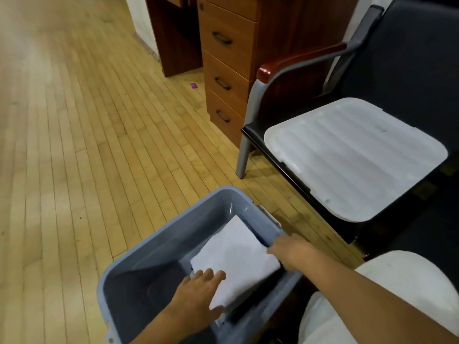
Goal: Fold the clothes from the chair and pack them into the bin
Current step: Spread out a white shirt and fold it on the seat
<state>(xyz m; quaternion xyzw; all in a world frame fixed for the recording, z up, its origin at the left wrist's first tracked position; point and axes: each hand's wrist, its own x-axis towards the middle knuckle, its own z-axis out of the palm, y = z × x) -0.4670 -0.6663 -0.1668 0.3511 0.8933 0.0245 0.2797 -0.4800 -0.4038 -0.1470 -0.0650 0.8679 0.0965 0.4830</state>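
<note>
While resting flat inside the one grey bin (159, 247), pressing down with straight fingers of the left hand (196, 291) on the near corner of a single folded white cloth (238, 259). Touching that cloth's right edge with the right hand (290, 249), fingers partly hidden, both hands well apart. Leaving open bin floor left of the cloth. Beyond the bin's right rim, lying on one dark chair (409, 70), one white lid (355, 157). Standing further off, one wooden cabinet (228, 63), counting four drawers.

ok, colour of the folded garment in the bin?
White, the folded garment inside the grey-blue bin; head view.
</note>
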